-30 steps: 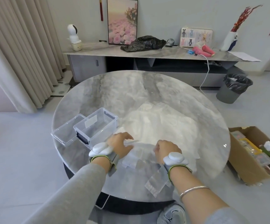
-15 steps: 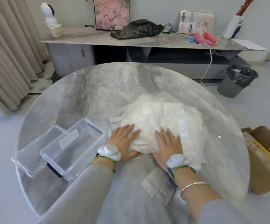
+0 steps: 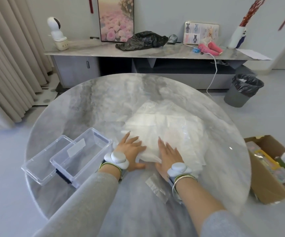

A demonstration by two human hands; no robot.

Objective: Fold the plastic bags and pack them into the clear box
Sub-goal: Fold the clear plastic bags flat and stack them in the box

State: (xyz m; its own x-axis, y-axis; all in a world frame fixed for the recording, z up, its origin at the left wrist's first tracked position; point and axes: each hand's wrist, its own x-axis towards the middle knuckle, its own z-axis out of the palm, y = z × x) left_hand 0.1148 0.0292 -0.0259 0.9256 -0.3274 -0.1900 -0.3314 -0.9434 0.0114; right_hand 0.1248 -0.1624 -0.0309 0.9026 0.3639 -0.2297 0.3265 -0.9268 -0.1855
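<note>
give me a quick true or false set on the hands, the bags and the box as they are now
1. The left hand and right hand rest with straight fingers on the pile of plastic bags. True.
2. The clear box holds folded bags. False: it looks empty.
3. The clear box stands right of the right hand. False: it stands left of the left hand.
4. A small clear bag lies on the table by the right wrist. True.
5. The box is closed. False: the lid lies beside it.
</note>
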